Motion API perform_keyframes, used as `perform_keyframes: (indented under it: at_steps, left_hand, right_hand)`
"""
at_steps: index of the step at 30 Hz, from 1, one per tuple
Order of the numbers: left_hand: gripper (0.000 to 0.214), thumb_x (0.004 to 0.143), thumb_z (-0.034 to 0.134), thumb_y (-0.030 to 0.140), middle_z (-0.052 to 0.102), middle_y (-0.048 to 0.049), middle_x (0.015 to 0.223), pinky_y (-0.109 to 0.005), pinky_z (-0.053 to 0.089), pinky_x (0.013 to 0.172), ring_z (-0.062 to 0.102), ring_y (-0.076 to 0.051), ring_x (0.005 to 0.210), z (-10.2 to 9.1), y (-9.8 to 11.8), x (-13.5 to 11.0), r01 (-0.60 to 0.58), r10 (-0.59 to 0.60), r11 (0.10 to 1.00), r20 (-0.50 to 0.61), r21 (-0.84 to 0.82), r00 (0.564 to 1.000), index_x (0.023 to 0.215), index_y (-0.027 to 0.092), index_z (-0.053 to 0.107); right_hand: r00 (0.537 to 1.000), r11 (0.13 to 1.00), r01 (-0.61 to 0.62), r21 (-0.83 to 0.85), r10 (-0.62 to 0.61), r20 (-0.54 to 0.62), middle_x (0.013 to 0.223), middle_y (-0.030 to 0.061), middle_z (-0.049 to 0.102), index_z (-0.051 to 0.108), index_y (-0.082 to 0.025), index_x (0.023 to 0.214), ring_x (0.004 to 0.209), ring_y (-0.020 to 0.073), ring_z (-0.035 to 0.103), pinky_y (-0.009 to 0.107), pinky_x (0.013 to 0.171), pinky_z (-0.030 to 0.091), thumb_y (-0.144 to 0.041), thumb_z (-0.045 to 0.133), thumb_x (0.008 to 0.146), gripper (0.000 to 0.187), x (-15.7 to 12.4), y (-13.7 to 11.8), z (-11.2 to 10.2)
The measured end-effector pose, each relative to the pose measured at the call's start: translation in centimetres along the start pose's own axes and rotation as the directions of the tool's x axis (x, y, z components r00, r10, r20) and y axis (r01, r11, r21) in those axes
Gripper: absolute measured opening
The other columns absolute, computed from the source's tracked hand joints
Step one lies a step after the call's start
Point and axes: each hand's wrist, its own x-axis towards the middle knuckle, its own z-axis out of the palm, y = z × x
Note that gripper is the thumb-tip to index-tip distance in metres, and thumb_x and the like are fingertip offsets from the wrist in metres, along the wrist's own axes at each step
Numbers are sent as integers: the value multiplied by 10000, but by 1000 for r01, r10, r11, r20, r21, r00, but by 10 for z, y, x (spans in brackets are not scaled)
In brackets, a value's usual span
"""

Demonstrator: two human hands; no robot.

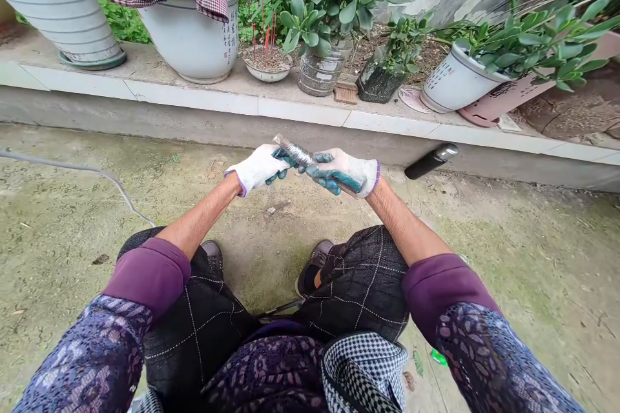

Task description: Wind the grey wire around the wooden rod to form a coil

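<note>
Both my hands wear white gloves with teal coated palms and purple cuffs. Between them, above the ground and in front of my knees, is a short stick-like piece wound with shiny silver wire (296, 151). It tilts, with its upper end pointing away to the left. My left hand (260, 166) has its fingers closed at the near left side of the winding. My right hand (346, 172) is wrapped round the lower right end, its thumb along the top. The gloved fingers hide part of that end, so its full length cannot be made out.
A tiled ledge (300, 109) runs across ahead, bearing several potted plants, a white pot (194, 39) with checked cloth on top and a small brush (345, 92). A black bottle (431, 161) leans against the ledge at right. A grey hose (113, 182) lies at left.
</note>
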Motion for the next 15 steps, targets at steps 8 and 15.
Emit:
perform_keyframes:
  at_steps: [8,15]
  left_hand:
    - [124,679,588,118,663,-28,741,-227,465,628,580,-117,664,4,-16,20,-238,257,962,147,-136,955,762,134,679]
    - [171,660,618,141,657,-3,727,-227,402,633,550,-131,689,-6,-11,19,-230,213,968,160,97,964,793,144,726]
  right_hand:
    - [983,982,-61,-178,90,160,600,-38,553,733,-100,1035,435,55,439,172,329,359,-339,808,726,398,-4,2,-5]
    - [959,904,-97,-416,197,205,552,-36,540,752,-153,964,422,65,442,181,346,344,-368,814,723,328,0,3,-8]
